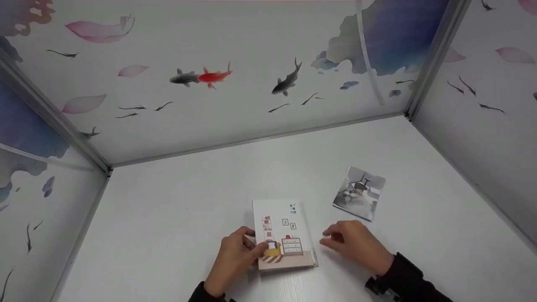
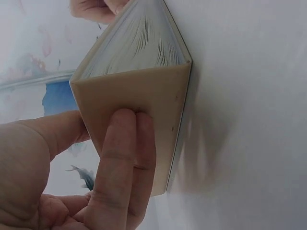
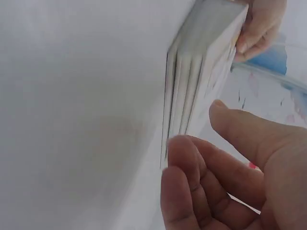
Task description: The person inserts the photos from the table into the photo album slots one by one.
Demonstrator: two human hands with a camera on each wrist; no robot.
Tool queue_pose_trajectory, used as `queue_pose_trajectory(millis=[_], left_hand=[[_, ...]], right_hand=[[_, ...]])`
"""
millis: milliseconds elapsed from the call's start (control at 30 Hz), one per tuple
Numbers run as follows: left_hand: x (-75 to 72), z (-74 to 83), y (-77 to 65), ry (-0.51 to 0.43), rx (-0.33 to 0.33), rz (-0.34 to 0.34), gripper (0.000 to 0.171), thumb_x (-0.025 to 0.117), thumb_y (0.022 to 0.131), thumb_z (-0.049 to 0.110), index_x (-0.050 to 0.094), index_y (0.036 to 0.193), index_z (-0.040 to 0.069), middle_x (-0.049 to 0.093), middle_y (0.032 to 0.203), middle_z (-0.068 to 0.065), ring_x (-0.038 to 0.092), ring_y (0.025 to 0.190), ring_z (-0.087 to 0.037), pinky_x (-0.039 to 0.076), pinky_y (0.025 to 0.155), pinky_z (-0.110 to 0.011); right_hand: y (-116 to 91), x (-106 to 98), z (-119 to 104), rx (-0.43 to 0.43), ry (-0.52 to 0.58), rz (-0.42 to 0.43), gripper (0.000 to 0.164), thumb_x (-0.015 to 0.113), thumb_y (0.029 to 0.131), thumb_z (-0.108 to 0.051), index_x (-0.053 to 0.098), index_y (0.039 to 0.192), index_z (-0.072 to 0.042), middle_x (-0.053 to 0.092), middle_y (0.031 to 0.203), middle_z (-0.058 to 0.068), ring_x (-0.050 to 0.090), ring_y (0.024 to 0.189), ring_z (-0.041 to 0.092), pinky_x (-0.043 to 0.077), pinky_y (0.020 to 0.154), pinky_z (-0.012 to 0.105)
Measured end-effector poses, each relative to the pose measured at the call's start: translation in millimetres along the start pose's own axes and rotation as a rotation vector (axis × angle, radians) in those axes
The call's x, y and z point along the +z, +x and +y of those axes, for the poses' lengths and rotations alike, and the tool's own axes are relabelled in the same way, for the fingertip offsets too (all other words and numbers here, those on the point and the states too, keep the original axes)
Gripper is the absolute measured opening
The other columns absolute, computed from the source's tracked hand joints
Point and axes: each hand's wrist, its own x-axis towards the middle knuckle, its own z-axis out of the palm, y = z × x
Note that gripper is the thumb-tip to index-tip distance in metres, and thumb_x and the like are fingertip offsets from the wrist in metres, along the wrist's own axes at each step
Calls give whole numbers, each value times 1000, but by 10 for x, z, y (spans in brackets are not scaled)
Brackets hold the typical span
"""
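A thick hardcover photo album point(image 1: 293, 230), its white cover drawn with a dresser and a yellow armchair, lies face up at the near middle of the table. My left hand point(image 1: 235, 253) holds it at the left side, thumb on the cover. In the left wrist view two fingers point(image 2: 122, 148) press against its beige spine point(image 2: 158, 91), and thin pages fan out inside. Just off the opposite side is my right hand point(image 1: 356, 243), fingers loosely bent and holding nothing. The right wrist view shows the page edges point(image 3: 189, 81) in several layers beyond its fingertips.
A second booklet or album point(image 1: 360, 193) with a grey picture cover lies beyond my right hand. White panels point(image 1: 243, 113) printed with fish and petals border the white table point(image 1: 168, 222) at the back and both sides.
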Motion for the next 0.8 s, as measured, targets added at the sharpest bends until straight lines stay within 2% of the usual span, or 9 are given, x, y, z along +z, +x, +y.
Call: queue_pose_trajectory(millis=[133,233,333,433,567,800], left_hand=[[13,6,-1,15,11,4,44,79,86,34,61,113,3,65,75,0,62,61,-12,48,54,-25],[18,7,2,27,13,6,43,78,86,33,61,112,4,65,74,0,62,61,-12,48,54,-25],[18,9,3,31,-5,8,42,78,86,34,61,112,5,65,75,0,61,62,-12,47,55,-24],[23,12,6,35,-24,9,42,78,86,34,60,112,6,65,75,1,60,63,-12,48,55,-25],[28,16,9,29,-23,8,42,78,87,33,60,114,6,65,75,1,61,62,-12,48,54,-25],[29,10,8,20,-17,3,43,77,87,34,60,114,6,65,75,1,60,62,-12,47,54,-25]], right_hand=[[35,-238,304,4,-144,275,46,85,79,-24,70,118,-5,67,99,10,63,86,19,53,74,34],[37,-376,510,1,-266,383,68,90,74,-23,60,129,2,60,108,27,60,92,37,52,76,48],[49,-456,639,47,-310,359,79,90,73,-25,52,133,10,55,111,38,59,92,50,52,76,57],[68,-479,704,120,-293,278,84,87,75,-28,48,135,14,54,112,42,59,94,54,51,76,59],[95,-485,745,179,-265,215,83,85,79,-29,47,137,16,57,112,41,60,94,50,51,76,57],[144,-563,864,157,-246,184,69,81,82,-23,53,133,16,65,100,30,62,88,37,51,73,50]])
